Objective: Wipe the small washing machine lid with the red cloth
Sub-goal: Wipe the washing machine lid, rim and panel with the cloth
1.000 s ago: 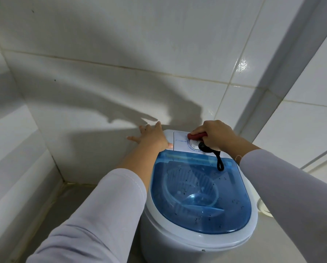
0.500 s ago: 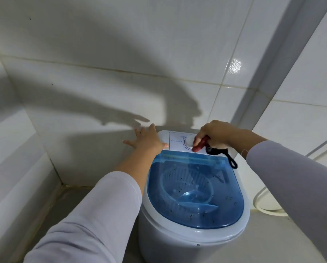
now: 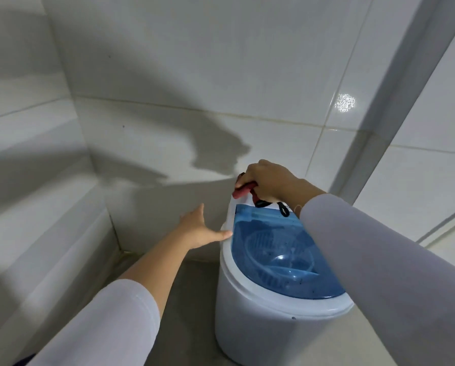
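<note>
The small washing machine [image 3: 263,320] stands on the floor in a tiled corner. Its lid [image 3: 281,262] is smooth translucent blue plastic, flecked with dark specks, set in a rounded white rim. At the lid's far edge, over the white control strip, the right hand [image 3: 268,182] is closed around the bunched red cloth [image 3: 243,192] (a black cord dangles beside it). The left hand [image 3: 202,231] is spread, fingers apart, thumb touching the rim on the lid's left. To wipe well, I judge the cloth should press flat and sweep from the far edge toward the near rim, the left hand bracing the light tub.
</note>
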Motion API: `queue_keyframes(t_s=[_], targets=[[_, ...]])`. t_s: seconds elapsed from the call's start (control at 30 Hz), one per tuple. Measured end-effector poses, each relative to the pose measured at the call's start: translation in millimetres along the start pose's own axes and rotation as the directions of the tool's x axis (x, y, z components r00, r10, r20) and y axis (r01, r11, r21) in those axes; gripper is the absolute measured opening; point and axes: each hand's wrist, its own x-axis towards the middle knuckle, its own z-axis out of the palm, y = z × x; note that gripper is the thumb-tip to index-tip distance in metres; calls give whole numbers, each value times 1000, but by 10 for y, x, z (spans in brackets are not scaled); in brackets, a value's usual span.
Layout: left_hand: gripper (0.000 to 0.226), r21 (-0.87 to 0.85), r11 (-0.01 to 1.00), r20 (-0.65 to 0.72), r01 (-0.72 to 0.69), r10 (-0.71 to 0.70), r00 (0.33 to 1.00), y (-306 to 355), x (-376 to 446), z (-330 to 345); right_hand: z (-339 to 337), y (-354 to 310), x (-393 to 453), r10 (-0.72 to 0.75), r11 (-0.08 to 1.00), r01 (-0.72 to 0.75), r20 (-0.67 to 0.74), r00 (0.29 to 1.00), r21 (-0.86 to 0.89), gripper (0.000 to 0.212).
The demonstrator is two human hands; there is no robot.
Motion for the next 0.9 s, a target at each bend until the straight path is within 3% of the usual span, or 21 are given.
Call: queue_keyframes(t_s=[0.07, 0.13, 0.23, 0.3, 0.37, 0.57, 0.73, 0.9], targets=[[126, 8, 1000, 73, -18, 17, 997, -43, -96, 7, 121, -118, 19, -98, 982, 92, -27, 995, -163, 50], [126, 20, 999, 109, -43, 40, 993, -37, -182, 22, 226, -165, -7, -113, 969, 119, 37, 993, -218, 51], [125, 40, 997, 136, -70, 64, 989, -10, -220, 42, 294, -183, -79, -10, 999, 16, 151, 989, -36, 46], [127, 58, 996, 155, -66, 56, 986, 11, -208, 48, 289, -198, -115, 57, 980, -79, 129, 990, 181, 43], [128, 98, 994, 175, -43, 25, 984, 34, -186, 46, 314, -224, -127, 96, 955, -121, 106, 990, 272, 52], [130, 302, 953, 184, 24, -83, 979, 135, -130, 43, 598, -279, -144, 137, 988, -142, 77, 988, 61, 46], [131, 356, 933, 216, 57, -141, 966, 167, -81, 36, 632, -251, -97, 142, 965, -162, 107, 984, 206, 43], [133, 369, 927, 202, 66, -149, 968, 151, -77, 53, 607, -240, -86, 132, 975, -144, 79, 988, 170, 42]])
